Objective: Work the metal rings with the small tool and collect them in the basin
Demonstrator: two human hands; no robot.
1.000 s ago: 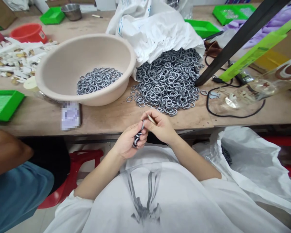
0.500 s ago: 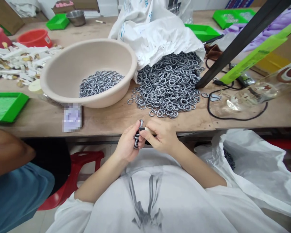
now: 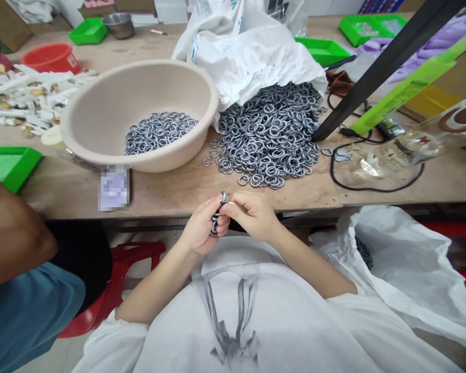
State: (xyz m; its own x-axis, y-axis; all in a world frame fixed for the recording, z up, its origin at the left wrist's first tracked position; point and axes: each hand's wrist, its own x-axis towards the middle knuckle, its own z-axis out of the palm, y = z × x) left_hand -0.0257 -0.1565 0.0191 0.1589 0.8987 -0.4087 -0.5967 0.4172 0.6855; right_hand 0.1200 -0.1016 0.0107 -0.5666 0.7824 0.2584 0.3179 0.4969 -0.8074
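Observation:
Just off the table's front edge, my left hand [image 3: 202, 227] is closed around several grey metal rings [image 3: 214, 226]. One ring [image 3: 223, 196] stands up between its thumb and forefinger. My right hand [image 3: 255, 215] meets it from the right, thumb and forefinger pinched at a small dark piece beside that ring; its kind is too small to make out. Beyond my hands a large heap of the same grey rings [image 3: 270, 137] spills from a white sack [image 3: 252, 57]. To its left, a beige basin [image 3: 140, 85] holds more rings.
A phone-sized object [image 3: 114, 187], blurred out, lies before the basin. White pieces [image 3: 27, 98] and a green tray [image 3: 13, 166] are on the left, near another person's arm [image 3: 15, 233]. A black post [image 3: 380, 72] and cable stand right; an open white sack [image 3: 404, 259] is below.
My hands have shifted slightly left together, still meeting at the rings. The other person's arm at the left has moved up over the green tray's edge. The view has shifted a little.

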